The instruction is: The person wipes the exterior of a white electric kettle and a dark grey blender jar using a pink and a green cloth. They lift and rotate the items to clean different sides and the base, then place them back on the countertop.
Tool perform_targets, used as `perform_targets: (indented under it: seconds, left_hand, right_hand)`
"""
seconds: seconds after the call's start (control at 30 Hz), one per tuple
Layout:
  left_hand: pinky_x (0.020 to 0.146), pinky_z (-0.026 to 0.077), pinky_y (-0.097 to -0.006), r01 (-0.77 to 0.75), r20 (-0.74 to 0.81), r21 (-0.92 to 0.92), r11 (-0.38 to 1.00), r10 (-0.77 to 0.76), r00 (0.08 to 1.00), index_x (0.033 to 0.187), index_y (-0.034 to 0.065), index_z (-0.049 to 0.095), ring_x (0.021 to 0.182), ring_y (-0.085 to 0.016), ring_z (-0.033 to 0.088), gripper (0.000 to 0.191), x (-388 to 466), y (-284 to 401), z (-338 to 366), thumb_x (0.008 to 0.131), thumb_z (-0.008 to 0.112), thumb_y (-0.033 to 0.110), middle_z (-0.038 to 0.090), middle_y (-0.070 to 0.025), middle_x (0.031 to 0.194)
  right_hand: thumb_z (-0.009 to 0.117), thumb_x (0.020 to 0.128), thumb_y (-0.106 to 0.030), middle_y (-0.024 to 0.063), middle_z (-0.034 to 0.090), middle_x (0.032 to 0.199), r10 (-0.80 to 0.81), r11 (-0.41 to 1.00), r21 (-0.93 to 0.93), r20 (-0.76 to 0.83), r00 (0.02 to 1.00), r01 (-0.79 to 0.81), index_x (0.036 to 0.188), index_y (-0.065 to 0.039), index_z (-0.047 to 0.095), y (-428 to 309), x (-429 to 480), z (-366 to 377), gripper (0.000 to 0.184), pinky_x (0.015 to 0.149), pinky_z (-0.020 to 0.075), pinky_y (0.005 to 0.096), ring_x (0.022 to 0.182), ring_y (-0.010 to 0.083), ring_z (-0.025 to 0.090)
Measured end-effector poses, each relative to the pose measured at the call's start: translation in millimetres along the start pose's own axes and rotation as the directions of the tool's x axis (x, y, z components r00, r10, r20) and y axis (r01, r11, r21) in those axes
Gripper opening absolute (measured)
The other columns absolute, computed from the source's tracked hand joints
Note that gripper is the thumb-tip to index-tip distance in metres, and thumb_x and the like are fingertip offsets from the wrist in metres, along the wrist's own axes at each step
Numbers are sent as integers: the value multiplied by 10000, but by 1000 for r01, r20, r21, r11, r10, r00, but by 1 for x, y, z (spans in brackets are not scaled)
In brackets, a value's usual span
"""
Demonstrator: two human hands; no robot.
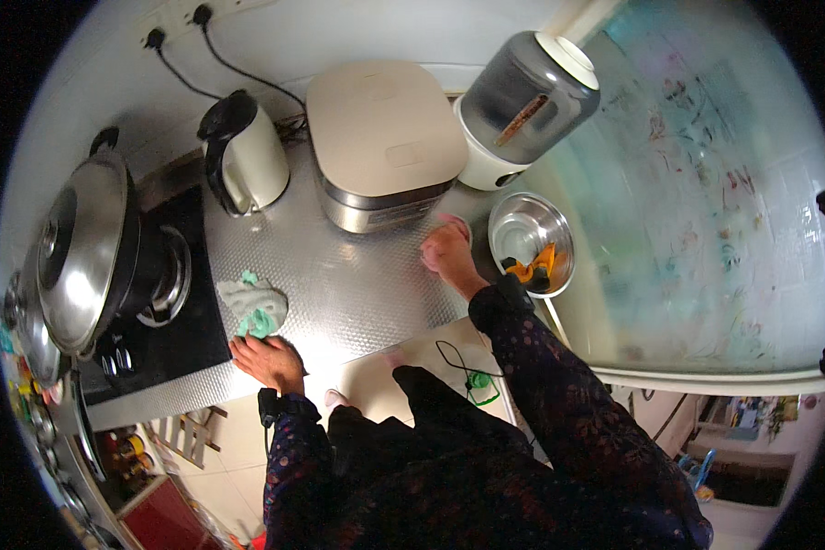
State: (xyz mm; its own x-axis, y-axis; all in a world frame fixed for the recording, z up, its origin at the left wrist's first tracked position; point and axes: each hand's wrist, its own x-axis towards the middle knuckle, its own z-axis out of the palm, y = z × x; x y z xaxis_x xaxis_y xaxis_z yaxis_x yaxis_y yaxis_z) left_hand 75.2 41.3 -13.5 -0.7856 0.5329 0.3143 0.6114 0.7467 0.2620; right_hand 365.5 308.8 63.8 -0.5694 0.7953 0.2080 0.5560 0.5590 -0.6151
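My right hand (447, 249) is pressed on a pink cloth (459, 223) on the patterned metal countertop (344, 295). Its fingers are curled, and most of the cloth is hidden beneath them. Just right of it stands a stainless steel bowl (509, 213) with orange and dark pieces (537, 268) inside. At the counter's front edge, my left hand (269, 361) lies palm down with its fingers slightly apart. Its fingertips meet the lower end of a crumpled grey and green cloth (254, 302); I see no grip on it.
A beige-lidded rice cooker (385, 137) stands at the back, between a white electric kettle (258, 158) and a grain dispenser (522, 110). On the left, a lidded wok (86, 254) sits on a black cooktop (179, 344). A frosted glass panel (687, 206) borders the right.
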Motion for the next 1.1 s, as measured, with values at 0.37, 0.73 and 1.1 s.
perform_targets:
  seconds: [0.37, 0.73, 1.1]
  left_hand:
    - [1090, 371, -562, -144, -169, 151, 978, 169, 971, 1194, -40, 521, 1295, -448, 477, 373, 0, -13, 18, 925, 549, 217, 528, -282, 1339]
    - [1087, 386, -543, -196, -124, 218, 956, 227, 966, 1271, -66, 480, 1299, -454, 464, 458, 1, -18, 19, 970, 455, 279, 494, -279, 1356]
    - [1064, 399, -546, -182, -98, 239, 954, 210, 973, 1306, -89, 462, 1272, -462, 481, 524, 0, -22, 23, 989, 422, 326, 497, -294, 1344]
  right_hand:
    - [449, 1044, -143, 89, 659, 1041, 702, 601, 798, -555, 447, 48, 1178, 3, 588, -34, 68, 16, 242, 871, 520, 340, 964, 215, 645]
    - [456, 1018, -106, 133, 706, 1029, 922, 370, 829, -270, 278, -420, 1377, -52, 572, -9, 15, 79, 382, 884, 542, 354, 909, 230, 675]
    - [486, 1035, -365, 241, 696, 1003, 819, 527, 628, -194, 540, -573, 1096, -23, 683, 49, 76, 33, 399, 795, 516, 488, 876, 445, 662]
